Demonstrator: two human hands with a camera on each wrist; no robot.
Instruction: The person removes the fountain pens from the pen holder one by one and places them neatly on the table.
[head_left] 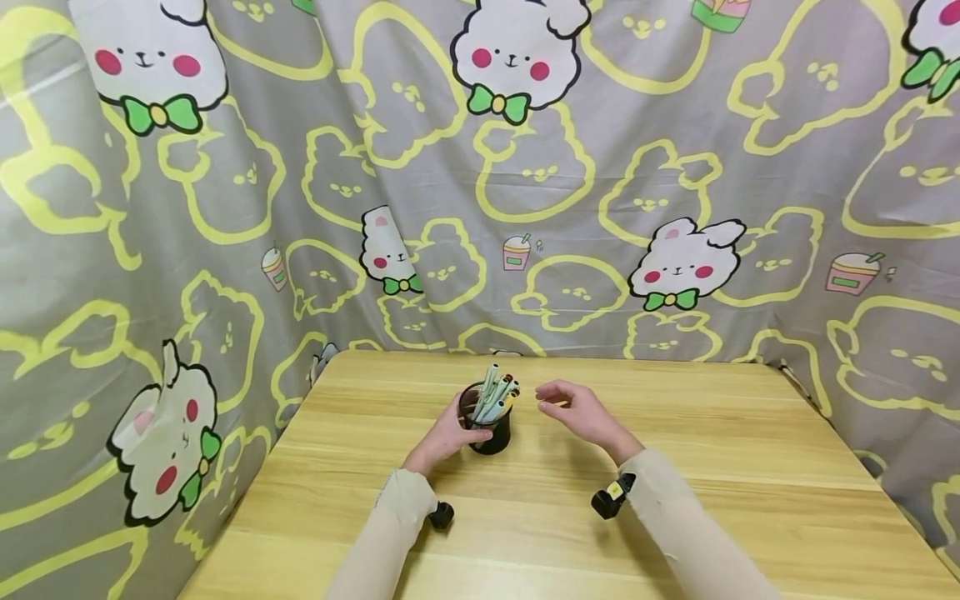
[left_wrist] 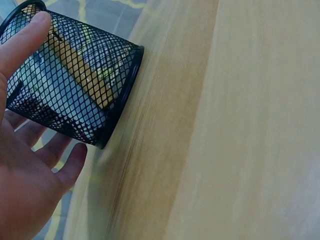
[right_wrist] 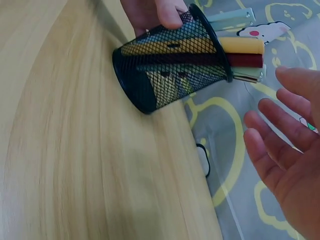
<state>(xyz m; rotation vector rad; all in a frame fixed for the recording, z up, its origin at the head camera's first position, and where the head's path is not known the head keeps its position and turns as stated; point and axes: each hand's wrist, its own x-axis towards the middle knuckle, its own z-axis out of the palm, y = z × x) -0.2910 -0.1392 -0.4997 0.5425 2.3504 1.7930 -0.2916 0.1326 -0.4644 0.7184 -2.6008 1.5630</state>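
A black wire-mesh pen holder [head_left: 493, 442] stands on the wooden table in the head view, with several pens [head_left: 495, 398] poking out of its top. My left hand [head_left: 450, 433] grips it from the left, the thumb across the near side of the mesh and the other fingers round the far side. In the right wrist view, a yellow pen [right_wrist: 245, 45], a dark red pen [right_wrist: 247, 60] and pale green ones stick out past the rim. My right hand [head_left: 581, 412] hovers just right of the pens, fingers loosely bent and holding nothing.
The wooden table [head_left: 735, 467] reaches out to both sides and toward me. Behind it and on the left hangs a grey curtain [head_left: 442, 183] with yellow outlines and white cartoon animals. A black wrist camera [head_left: 611, 497] sits at my right cuff, another [head_left: 442, 516] at the left.
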